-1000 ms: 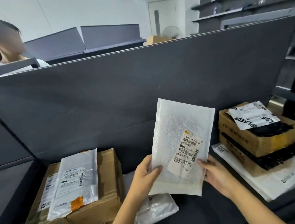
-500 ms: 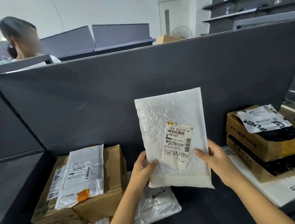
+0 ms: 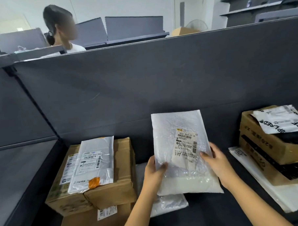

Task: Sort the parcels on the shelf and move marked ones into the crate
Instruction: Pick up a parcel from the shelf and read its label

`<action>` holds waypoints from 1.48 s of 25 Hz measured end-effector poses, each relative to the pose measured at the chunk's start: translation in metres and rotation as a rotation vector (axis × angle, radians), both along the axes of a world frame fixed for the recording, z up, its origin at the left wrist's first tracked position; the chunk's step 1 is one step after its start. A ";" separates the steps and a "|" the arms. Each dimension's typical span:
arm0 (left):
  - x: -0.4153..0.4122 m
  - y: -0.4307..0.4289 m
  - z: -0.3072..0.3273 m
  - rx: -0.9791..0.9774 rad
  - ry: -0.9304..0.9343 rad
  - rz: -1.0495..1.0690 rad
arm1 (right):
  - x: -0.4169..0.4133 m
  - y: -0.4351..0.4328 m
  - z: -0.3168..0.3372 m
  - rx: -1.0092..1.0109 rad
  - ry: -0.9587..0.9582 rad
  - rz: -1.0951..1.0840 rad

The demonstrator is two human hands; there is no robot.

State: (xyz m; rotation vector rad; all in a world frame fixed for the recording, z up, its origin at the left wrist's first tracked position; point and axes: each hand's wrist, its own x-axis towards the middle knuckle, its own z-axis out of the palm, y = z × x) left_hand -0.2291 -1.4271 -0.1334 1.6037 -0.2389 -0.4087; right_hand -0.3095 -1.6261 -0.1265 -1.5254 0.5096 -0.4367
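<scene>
I hold a white bubble mailer (image 3: 178,128) upright over the dark shelf (image 3: 209,211), its printed label facing me. My left hand (image 3: 155,170) grips its lower left edge, thumb on the front. My right hand (image 3: 215,161) grips its lower right edge, thumb on the label. Another white bubble mailer (image 3: 167,204) lies flat on the shelf under the held one. At the left a cardboard box (image 3: 123,165) carries a white poly parcel with an orange sticker (image 3: 94,164). No crate shows.
Stacked cardboard boxes (image 3: 258,142) with a black-and-white poly bag (image 3: 282,122) on top stand at the right, on a flat white parcel (image 3: 267,191). A second box (image 3: 78,223) sits under the left one. A grey back panel (image 3: 143,82) rises behind; a person sits beyond it.
The held mailer has turned from tilted right to nearly upright and come lower toward the shelf. Both hands keep their grip. My view has swung left and down.
</scene>
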 end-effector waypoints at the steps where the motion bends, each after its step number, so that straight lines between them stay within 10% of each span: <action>1: -0.005 0.003 -0.012 0.027 0.042 0.018 | -0.003 0.001 -0.012 -0.004 0.050 0.027; 12: -0.022 0.038 -0.099 0.475 0.257 0.098 | -0.018 0.043 -0.112 -0.061 0.532 0.247; 22: -0.024 0.053 -0.160 1.125 -0.383 -0.186 | 0.040 0.088 -0.145 -0.176 0.521 0.263; 37: -0.021 -0.041 -0.096 0.915 -0.392 -0.174 | 0.002 0.003 -0.112 -0.169 0.532 0.182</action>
